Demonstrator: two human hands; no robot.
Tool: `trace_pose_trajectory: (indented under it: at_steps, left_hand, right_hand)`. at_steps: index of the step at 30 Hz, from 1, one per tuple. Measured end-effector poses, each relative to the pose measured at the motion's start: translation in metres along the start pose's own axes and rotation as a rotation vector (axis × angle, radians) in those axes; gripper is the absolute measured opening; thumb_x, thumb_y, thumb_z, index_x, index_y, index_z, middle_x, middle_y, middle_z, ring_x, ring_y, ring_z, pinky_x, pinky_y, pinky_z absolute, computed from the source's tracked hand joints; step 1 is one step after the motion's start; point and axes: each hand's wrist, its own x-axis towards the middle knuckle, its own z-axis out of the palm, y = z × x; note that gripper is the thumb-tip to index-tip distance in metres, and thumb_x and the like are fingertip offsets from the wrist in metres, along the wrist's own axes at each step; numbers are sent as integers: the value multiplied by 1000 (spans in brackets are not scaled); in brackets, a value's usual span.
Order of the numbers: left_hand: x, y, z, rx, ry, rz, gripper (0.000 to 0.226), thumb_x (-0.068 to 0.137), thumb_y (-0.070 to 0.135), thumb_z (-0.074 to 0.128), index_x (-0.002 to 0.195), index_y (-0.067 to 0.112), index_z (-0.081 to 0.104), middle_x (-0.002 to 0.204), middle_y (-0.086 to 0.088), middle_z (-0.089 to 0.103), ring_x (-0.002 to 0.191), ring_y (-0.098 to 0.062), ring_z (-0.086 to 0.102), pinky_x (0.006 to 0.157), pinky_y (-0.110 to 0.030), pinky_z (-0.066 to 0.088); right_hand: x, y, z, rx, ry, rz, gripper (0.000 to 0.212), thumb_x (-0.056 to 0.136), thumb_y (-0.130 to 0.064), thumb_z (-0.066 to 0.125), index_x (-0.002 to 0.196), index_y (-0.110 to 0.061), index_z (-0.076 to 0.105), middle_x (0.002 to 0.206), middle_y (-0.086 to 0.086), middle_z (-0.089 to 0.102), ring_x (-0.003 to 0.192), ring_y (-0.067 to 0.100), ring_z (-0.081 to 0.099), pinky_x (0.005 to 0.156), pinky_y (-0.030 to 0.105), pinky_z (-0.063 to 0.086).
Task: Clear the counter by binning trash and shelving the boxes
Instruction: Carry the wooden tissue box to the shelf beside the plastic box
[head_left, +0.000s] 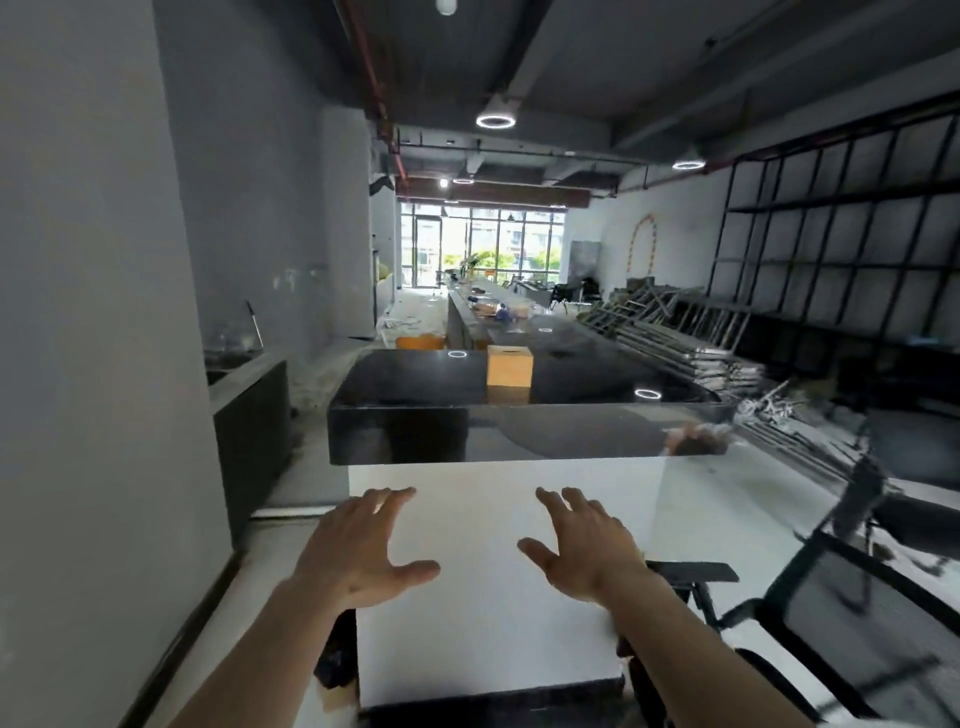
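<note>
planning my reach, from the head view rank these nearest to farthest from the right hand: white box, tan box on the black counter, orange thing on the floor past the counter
From the right hand:
1. White box, directly beneath the hand.
2. Tan box, ahead on the black counter.
3. Orange thing, on the floor beyond the counter, to the left.

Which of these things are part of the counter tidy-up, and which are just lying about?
Part of the job:
wooden box on the black counter
left hand and right hand, both open and empty

Lying about:
metal frames
black chair
wall racks
</note>
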Motion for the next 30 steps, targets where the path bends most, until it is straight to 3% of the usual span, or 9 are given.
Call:
trace_pose_trajectory:
  at_steps: [8, 19, 23, 30]
  left_hand:
    - [106, 40, 26, -138, 38, 16, 102, 69, 86, 49, 155, 40, 18, 162, 9, 29, 147, -19, 32, 114, -41, 35]
    - [305, -1, 46, -344, 189, 55, 95, 74, 81, 52, 154, 37, 23, 159, 8, 34, 145, -19, 35, 112, -43, 38]
    - [393, -12, 42, -591, 201, 14, 90, 77, 73, 60, 152, 38, 26, 158, 3, 36, 144, -21, 37, 110, -46, 39]
    - [519, -1, 48, -1160, 160, -143, 83, 82, 63, 65, 152, 34, 31, 159, 0, 38, 142, -18, 40, 111, -39, 33]
  right_hand:
    - [79, 71, -3, 7, 31, 52, 74, 95, -61, 43, 157, -30, 15, 166, 4, 19, 149, 30, 27, 117, 48, 33]
    - [281, 70, 9, 161, 179, 40, 69, 95, -53, 52, 153, -30, 25, 158, 0, 32, 141, 28, 38, 111, 47, 41]
    - [356, 64, 0, 343, 221, 108, 70, 93, -55, 54, 153, -30, 28, 153, 1, 37, 136, 27, 43, 105, 46, 45]
    - [479, 87, 3, 820, 286, 303, 69, 90, -55, 61, 149, -28, 38, 150, 9, 46, 134, 29, 47, 109, 48, 44]
